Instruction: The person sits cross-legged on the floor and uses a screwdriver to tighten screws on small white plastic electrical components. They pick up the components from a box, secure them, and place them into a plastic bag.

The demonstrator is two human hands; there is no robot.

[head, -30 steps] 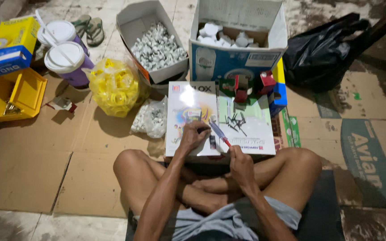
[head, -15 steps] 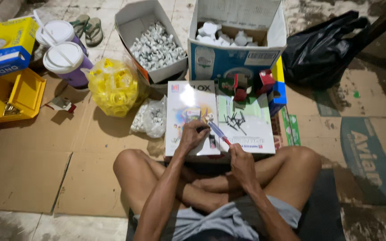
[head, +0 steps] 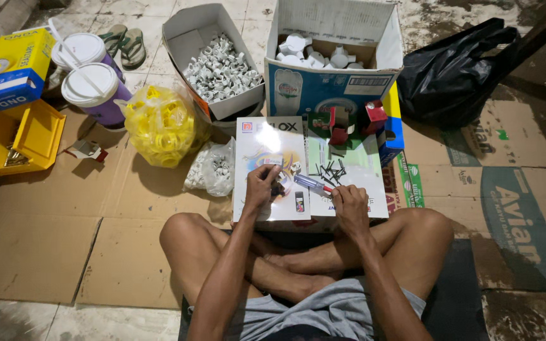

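Note:
I sit cross-legged on cardboard with a flat white box (head: pixel 266 208) across my legs. My left hand (head: pixel 261 187) pinches a small dark and white part down on the box lid. My right hand (head: pixel 351 208) grips a screwdriver (head: pixel 311 184) with a clear blue and red handle, its tip pointing toward the part under my left fingers. A scatter of dark screws (head: pixel 330 170) lies on the lid just beyond the screwdriver.
Ahead stand an open carton of white clips (head: pixel 219 66), a blue-printed box of white fittings (head: pixel 323 60), small red boxes (head: pixel 342 123), a bag of yellow rings (head: pixel 162 123) and a clear bag of white parts (head: pixel 213 167). Yellow tray (head: pixel 33 136), lidded cups (head: pixel 93 88), black bag (head: pixel 456 69).
Both hands stay over the box lid; my left fingers shifted slightly on the small part and the screwdriver angle changed a little.

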